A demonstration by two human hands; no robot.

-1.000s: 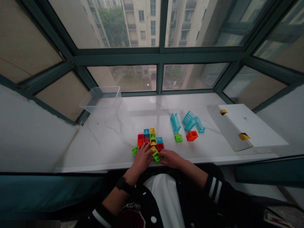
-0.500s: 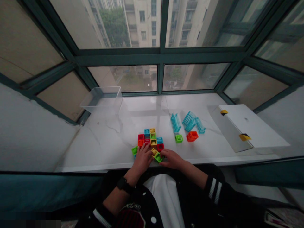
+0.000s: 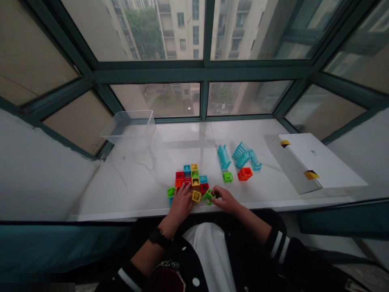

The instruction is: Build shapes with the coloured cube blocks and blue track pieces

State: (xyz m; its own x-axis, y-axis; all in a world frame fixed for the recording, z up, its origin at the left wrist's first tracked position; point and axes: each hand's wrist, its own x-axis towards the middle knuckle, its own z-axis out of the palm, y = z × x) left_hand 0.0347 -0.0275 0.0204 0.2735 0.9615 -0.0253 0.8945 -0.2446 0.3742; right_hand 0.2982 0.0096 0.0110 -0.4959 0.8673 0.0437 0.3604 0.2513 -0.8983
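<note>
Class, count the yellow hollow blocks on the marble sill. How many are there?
3: a yellow block at the cluster's far end, a second yellow block mid-cluster, a third yellow block between the left hand and right hand. Others may be hidden beneath the hands.

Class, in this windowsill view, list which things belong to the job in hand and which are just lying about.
In use:
left hand
right hand
tilted green block at the right hand
yellow block
cluster of coloured plastic blocks

Lying about:
clear plastic tub
turquoise plastic ramps
separate green block
orange block
white box
</note>
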